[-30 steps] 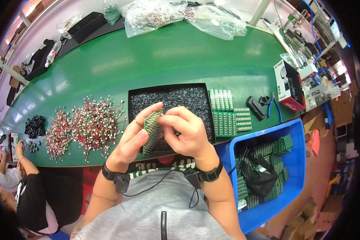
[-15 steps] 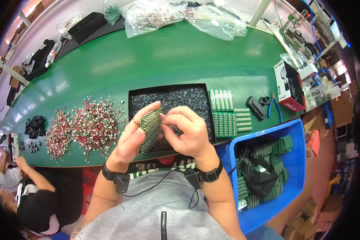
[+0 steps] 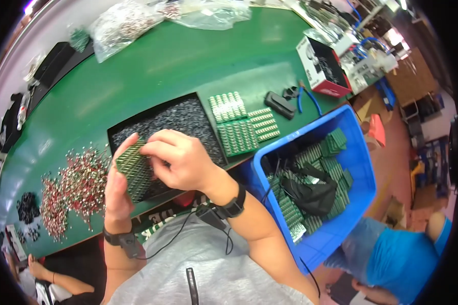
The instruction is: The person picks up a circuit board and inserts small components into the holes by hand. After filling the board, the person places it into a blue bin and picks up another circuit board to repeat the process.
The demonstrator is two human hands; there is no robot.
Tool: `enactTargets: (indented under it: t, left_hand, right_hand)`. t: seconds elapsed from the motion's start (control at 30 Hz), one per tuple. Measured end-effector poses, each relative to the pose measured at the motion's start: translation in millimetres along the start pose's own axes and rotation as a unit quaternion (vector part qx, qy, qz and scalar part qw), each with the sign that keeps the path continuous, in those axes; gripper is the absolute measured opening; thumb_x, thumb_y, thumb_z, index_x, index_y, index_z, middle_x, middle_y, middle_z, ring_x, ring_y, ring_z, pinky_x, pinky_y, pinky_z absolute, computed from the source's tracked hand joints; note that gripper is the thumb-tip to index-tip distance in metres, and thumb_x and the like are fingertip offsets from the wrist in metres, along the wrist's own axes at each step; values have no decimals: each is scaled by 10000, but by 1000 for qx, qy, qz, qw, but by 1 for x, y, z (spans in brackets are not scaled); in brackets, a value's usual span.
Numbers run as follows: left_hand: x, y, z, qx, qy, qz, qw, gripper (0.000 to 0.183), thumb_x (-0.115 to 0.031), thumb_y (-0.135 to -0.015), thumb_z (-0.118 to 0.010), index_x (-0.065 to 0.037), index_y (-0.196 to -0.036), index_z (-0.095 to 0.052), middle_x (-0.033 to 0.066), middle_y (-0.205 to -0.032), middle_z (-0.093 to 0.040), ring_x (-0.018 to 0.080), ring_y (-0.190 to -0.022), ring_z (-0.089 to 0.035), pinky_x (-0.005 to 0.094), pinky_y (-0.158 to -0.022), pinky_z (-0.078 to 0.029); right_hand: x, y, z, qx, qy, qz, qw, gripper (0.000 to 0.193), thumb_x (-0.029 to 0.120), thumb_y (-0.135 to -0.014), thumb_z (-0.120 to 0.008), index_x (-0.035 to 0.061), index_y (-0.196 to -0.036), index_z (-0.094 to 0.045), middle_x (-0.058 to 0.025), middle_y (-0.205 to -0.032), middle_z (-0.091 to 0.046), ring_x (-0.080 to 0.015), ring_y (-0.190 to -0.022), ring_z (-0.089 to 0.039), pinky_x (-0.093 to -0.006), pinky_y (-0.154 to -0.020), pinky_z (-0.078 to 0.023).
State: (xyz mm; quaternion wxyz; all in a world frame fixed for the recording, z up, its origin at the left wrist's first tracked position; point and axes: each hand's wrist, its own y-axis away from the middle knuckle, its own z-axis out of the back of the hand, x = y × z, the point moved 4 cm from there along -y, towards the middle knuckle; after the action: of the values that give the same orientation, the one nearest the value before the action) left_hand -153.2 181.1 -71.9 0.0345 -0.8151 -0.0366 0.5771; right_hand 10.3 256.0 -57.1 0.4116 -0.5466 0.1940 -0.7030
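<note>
My left hand (image 3: 118, 190) grips a green circuit board panel (image 3: 134, 173) by its edges, thumb and fingers on opposite sides. The panel is tilted up, and rows of thin pins cover the face toward me. Against its upper right edge, my right hand (image 3: 184, 158) is closed in a pinch; whatever its fingertips hold is hidden. Both hands are above the near side of a shallow black tray (image 3: 208, 114) filled with small dark parts. Right of the tray, several green board panels (image 3: 237, 136) lie on the table.
Heaps of red-wired parts (image 3: 84, 185) and small black parts (image 3: 27, 207) lie left. A black case (image 3: 280, 104), blue-handled pliers (image 3: 309, 99) and an open box (image 3: 323, 68) sit right on the green table (image 3: 173, 66). A blue bin (image 3: 359, 168) holds boards and a black bag (image 3: 310, 190). A person (image 3: 402, 259) is beside it.
The whole view has swung, so the table and bin appear farther left and tilted. A person in blue has come into view at lower right. Both hands stay at the board panel.
</note>
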Motion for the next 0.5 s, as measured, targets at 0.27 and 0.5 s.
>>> enactTargets:
  t: [0.27,0.5]
  left_hand:
    - [-3,3,-2,8,2,4,1000,1037,-595,-969,-692,56,-1661,-278,167,-1348,-661,234,-1149,-696,363,-974,-596]
    - [0,3,-1,35,77,39,996,1003,-555,-974,-708,23,-1671,-278,190,-1442,-622,275,-1224,-683,397,-998,-613]
  right_hand:
    - [2,1,-2,3,-21,-17,1000,208,-58,-815,-691,50,-989,-730,-111,-960,-727,-299,-816,-735,-383,-699,-608]
    - [2,4,5,16,-30,-65,997,205,-106,-819,-652,20,-957,-739,-140,-958,-734,-280,-824,-746,-359,-691,-614]
